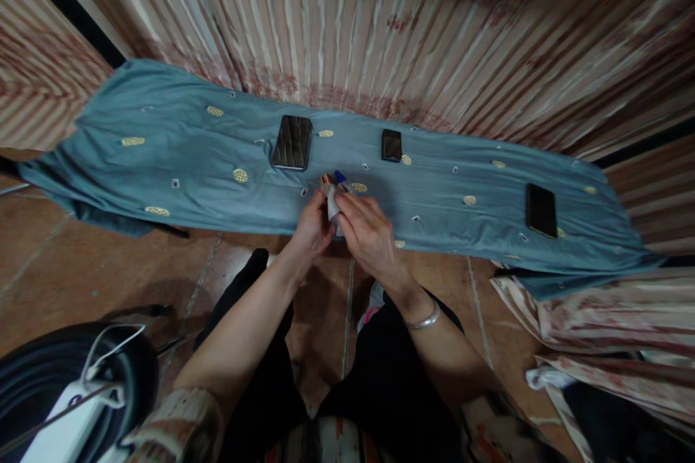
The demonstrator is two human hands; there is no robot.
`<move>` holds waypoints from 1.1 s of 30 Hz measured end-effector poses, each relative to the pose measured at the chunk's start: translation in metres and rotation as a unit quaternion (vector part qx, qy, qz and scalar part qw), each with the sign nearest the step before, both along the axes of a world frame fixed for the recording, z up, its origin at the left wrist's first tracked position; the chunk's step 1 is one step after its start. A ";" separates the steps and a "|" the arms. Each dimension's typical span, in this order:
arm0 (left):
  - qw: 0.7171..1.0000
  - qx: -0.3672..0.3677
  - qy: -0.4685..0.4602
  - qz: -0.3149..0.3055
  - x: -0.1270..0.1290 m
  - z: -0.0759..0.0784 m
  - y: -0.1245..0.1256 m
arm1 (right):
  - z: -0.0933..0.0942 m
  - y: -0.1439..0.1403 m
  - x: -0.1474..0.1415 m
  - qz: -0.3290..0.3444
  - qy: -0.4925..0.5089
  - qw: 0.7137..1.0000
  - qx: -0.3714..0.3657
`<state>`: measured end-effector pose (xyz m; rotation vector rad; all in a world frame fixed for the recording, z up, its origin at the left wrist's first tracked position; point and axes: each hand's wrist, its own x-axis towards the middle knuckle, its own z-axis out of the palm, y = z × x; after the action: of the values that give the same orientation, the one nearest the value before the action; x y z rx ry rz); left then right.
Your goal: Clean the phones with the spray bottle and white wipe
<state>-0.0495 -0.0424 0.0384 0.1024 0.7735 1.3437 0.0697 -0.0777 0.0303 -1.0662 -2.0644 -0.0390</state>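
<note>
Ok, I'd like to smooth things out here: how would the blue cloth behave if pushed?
The blue cloth is probably floppy, since its ends sag in loose folds. It likely bunches easily, as wrinkles already run across it. Pushing might also drag the black block lying on its right end.

curtain (337, 22): pleated, beige (reddish print) | floor (320, 304): brown tile, pale joints | light: dim

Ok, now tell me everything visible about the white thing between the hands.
The white thing looks like soft, crumpled tissue or thin cloth, bunched. It sits between the left hand and right hand, touching both, above the near part of the teal cover. The hands hide much of it, so its full shape is unclear.
</note>
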 end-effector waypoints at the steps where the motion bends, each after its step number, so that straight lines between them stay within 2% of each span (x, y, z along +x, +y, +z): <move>1: 1.000 0.002 0.007 0.000 0.001 -0.002 0.000 | 0.001 -0.001 -0.001 0.000 -0.002 1.000 -0.008; 5: 0.999 0.018 0.020 0.019 0.003 -0.008 0.000 | 0.004 -0.003 -0.003 0.004 -0.022 0.999 -0.036; 7: 0.999 0.026 0.032 0.027 0.004 -0.010 -0.002 | 0.005 -0.004 -0.004 0.007 -0.035 0.999 -0.024; 11: 0.996 0.045 0.068 -0.021 0.007 -0.012 -0.009 | 0.006 -0.006 -0.006 0.002 -0.044 0.999 0.009; 13: 0.994 0.065 0.079 -0.039 0.010 -0.012 -0.011 | 0.006 -0.004 -0.007 -0.012 -0.043 0.999 -0.008; 17: 0.989 0.102 0.105 -0.029 0.016 -0.017 -0.012 | 0.003 0.003 -0.002 -0.031 -0.036 0.998 -0.051; 24: 0.979 0.139 0.137 -0.055 0.022 -0.036 -0.017 | 0.004 0.016 0.008 -0.057 -0.015 0.995 -0.086; 28: 0.966 0.174 0.185 -0.054 0.025 -0.045 -0.019 | 0.005 0.025 0.014 -0.068 0.020 0.993 -0.090; 33: 0.963 0.196 0.154 -0.103 0.023 -0.036 -0.023 | 0.003 0.034 0.024 -0.059 0.100 0.983 -0.139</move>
<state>-0.0267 -0.0659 0.0019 0.7016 0.7222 1.2804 0.0939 -0.0435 0.0330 -1.3049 -1.8593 0.2934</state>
